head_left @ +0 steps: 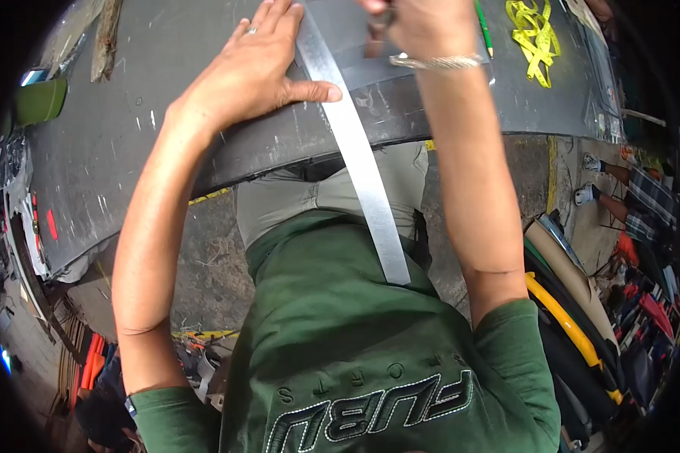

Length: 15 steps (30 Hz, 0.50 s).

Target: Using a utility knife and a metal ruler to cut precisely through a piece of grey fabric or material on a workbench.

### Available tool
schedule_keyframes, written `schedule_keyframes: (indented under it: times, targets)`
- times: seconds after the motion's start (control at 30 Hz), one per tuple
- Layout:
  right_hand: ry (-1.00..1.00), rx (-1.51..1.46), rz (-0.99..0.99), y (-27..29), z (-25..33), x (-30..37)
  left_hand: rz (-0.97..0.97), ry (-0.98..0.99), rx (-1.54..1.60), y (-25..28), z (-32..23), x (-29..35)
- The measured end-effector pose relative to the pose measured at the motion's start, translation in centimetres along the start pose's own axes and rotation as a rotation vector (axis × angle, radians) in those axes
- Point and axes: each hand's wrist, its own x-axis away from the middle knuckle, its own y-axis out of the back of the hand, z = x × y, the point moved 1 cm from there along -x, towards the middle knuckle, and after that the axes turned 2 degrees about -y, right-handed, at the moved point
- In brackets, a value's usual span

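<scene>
My left hand (253,64) lies flat at the top of the table, thumb spread away from the fingers. It presses on a long metal ruler (347,124), the thumb resting across the ruler's face. The ruler slants over the table's near edge, and its near end reaches my green shirt. To its right, my right hand (431,30) is closed round a small dark tool (379,30), blurred and partly cut off by the upper edge, so its kind is unclear. Beneath the tool and beside the ruler is a dark, smooth sheet (363,57).
The dark, scuffed table (159,136) has a curved-looking near edge. A green pencil (484,30) and a tangled yellow measuring tape (535,38) lie at the right. A wooden strip (106,41) is far left. Rolls of material (574,325) stand at lower right; another person's legs (619,185) show beyond.
</scene>
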Motion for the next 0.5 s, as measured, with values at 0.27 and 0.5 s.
schedule_keyframes:
  times: [0.27,0.5]
  targets:
    - [0.081,0.62,-0.194,9.1,7.5,10.5,-0.393,-0.065,0.123,-2.7,1.0,2.5]
    - [-0.14,0.078,-0.423,16.2,6.2,19.3,-0.434,-0.075,0.136,-2.7,0.8,2.3]
